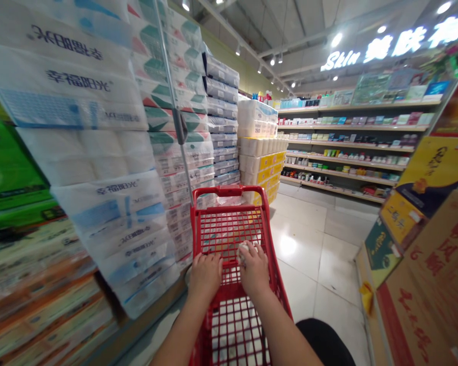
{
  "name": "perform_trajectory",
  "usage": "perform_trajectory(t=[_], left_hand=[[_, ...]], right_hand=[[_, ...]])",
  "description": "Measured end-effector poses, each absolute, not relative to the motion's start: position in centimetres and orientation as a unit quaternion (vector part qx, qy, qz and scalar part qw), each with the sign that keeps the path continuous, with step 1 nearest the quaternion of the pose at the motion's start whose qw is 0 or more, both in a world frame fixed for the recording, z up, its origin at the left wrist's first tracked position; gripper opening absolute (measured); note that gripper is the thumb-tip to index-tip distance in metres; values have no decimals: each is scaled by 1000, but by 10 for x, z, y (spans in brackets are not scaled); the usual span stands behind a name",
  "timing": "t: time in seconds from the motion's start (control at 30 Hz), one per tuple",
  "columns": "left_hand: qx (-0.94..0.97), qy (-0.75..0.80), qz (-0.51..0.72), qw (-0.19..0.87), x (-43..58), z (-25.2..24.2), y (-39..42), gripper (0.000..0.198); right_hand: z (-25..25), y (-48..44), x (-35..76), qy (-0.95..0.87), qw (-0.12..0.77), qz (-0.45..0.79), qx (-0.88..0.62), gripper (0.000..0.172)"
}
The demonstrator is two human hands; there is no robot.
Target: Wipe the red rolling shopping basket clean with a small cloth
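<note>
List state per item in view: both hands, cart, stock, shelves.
Left hand: closed on the red wire shopping cart.
Right hand: on cart, clutching a small crumpled whitish wad.
Cart: upright, basket looks empty.
White plastic-wrapped tissue packs: stacked high, sealed.
Cream wall shelves: stocked.

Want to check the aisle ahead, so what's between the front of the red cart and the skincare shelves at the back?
Head view: bare tiled floor runs from the red cart to the shelves, with stacked tissue packs alongside.
</note>
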State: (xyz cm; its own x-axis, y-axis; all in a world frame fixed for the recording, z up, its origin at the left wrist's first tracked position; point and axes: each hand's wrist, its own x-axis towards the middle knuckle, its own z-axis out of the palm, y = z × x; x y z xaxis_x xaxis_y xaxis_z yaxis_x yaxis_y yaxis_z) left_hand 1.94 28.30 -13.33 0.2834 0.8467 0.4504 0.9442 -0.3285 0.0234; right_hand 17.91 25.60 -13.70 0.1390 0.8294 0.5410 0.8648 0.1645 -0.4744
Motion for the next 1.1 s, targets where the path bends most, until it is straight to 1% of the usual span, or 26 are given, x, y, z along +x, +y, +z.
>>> perform_trajectory(t=[0.03,0.1,0.3,0.47,0.53,0.6,0.7,0.73,0.9,1.0,1.1], left_hand=[[-791,-565,-196,126,20,-133,283,37],[-791,-565,-198,126,20,-133,283,37],[-791,-564,-201,127,20,-133,282,36],[-791,-565,-199,125,20,-132,282,37],[-791,-565,-201,125,20,-132,282,37],[-790,-564,-203,127,20,-132,282,37],[-790,-565,-202,127,20,-132,281,37],[-790,-565,-201,126,20,-132,281,37],[-791,-568,-197,119,21,-131,281,38],[-790,-570,-198,108,21,-130,281,38],[-790,-570,-201,101,21,-130,281,38]], right_hand=[[-137,256,181,-649,385,-27,-656,48],[-137,256,183,-645,385,-27,-659,52],[-141,260,189,-675,413,-10,-611,56],[-139,265,199,-619,458,-22,-637,58],[-137,265,200,-608,459,-31,-647,59],[-135,263,196,-624,439,-28,-646,54],[-133,260,187,-648,400,-21,-647,36],[-133,259,185,-649,394,-20,-650,33],[-132,260,185,-642,401,-11,-653,31],[-135,261,189,-644,397,-20,-653,35],[-139,262,191,-652,414,-18,-636,40]])
